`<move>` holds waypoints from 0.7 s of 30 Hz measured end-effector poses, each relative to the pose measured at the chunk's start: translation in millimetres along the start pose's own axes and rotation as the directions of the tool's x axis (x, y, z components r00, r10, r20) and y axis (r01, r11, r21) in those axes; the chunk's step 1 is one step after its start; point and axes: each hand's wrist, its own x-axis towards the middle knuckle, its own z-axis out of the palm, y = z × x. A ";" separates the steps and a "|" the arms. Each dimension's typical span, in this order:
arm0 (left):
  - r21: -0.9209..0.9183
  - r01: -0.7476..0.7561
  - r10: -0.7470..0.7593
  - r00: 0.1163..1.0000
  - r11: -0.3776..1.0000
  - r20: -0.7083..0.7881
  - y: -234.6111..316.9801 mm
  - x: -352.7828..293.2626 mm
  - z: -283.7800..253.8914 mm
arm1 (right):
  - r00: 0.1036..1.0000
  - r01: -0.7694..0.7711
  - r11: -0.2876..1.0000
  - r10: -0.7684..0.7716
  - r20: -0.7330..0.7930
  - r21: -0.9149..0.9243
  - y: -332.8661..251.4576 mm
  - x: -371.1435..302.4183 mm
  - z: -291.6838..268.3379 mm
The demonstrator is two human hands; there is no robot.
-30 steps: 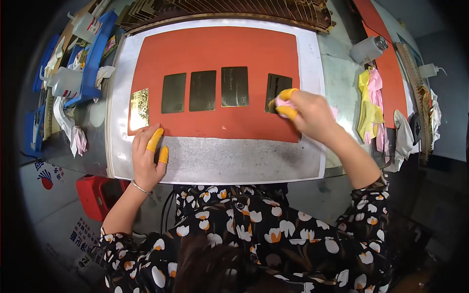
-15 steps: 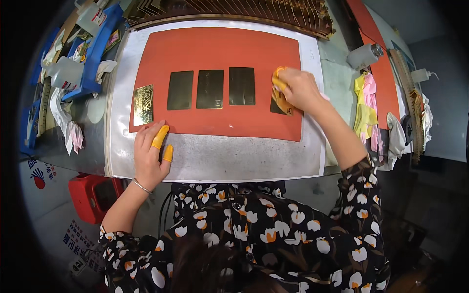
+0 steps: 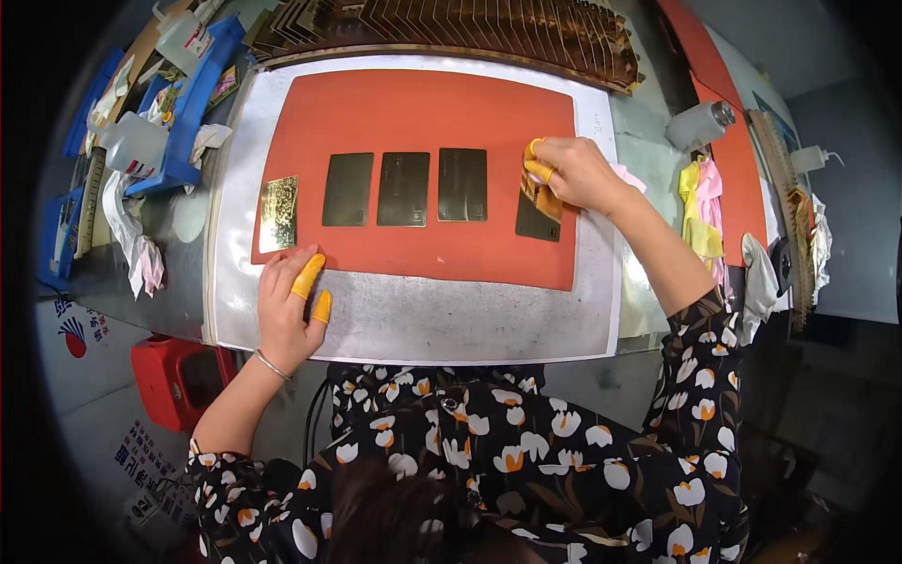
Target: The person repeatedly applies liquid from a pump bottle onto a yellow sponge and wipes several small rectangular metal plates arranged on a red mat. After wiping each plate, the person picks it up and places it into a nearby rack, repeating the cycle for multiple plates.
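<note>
On the orange-red mat (image 3: 404,254) lie a shiny gold-looking card (image 3: 279,214) at the left and three dark rectangular cards, the left one (image 3: 348,190), the middle one (image 3: 404,190) and the right one (image 3: 462,185). My right hand (image 3: 578,174), with yellow finger cots on thumb and forefinger, pinches the upper part of another dark card (image 3: 538,224) at the mat's right side. Gold reflections run across that card; its top is hidden. My left hand (image 3: 289,305), also wearing yellow finger cots, rests with fingers apart at the mat's near left edge, below the gold-looking card.
Behind the mat stands a rack (image 3: 451,38) of upright plates. Left are a blue tray (image 3: 188,122) and a plastic bottle (image 3: 136,146). Yellow and pink cloths (image 3: 703,207) hang at the right, below a bottle (image 3: 700,125). Pale pink material (image 3: 628,177) shows beside my right wrist.
The mat, cards and rack sit slightly lower in the picture. My right hand stays at the rightmost card, whose gold reflection has shrunk. My left hand keeps its place near the mat's edge.
</note>
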 end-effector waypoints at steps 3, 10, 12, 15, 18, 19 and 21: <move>0.014 0.012 -0.012 1.000 1.000 -0.007 -1.6 1.8 0.0 | 0.994 0.099 0.995 -0.098 0.043 -0.006 -6.5 -2.5 -0.8; -0.007 0.012 -0.012 1.000 1.000 0.007 -0.2 -0.3 1.6 | 0.970 0.209 0.975 -0.216 0.109 0.070 -37.5 -24.7 12.0; 0.004 0.008 -0.008 1.000 1.000 -0.008 -1.6 0.6 1.3 | 0.994 0.095 0.995 -0.094 0.062 -0.011 -20.7 -25.0 12.5; 0.014 -0.003 0.003 1.000 1.000 -0.008 0.2 1.2 1.5 | 0.995 -0.097 0.989 0.100 0.014 -0.109 -2.2 -8.2 -6.9; -0.021 0.010 -0.010 1.000 1.000 -0.003 -0.2 -0.4 -0.7 | 0.973 0.205 0.977 -0.210 0.097 0.062 -34.2 -29.2 7.4; -0.013 0.009 -0.009 1.000 1.000 -0.007 0.0 -1.4 -0.2 | 0.973 0.158 0.987 -0.158 0.168 0.014 -48.6 -39.7 9.0; 0.003 0.010 -0.010 1.000 1.000 -0.013 -0.9 0.2 0.1 | 0.997 0.074 0.993 -0.072 0.029 -0.088 -21.7 -25.8 7.0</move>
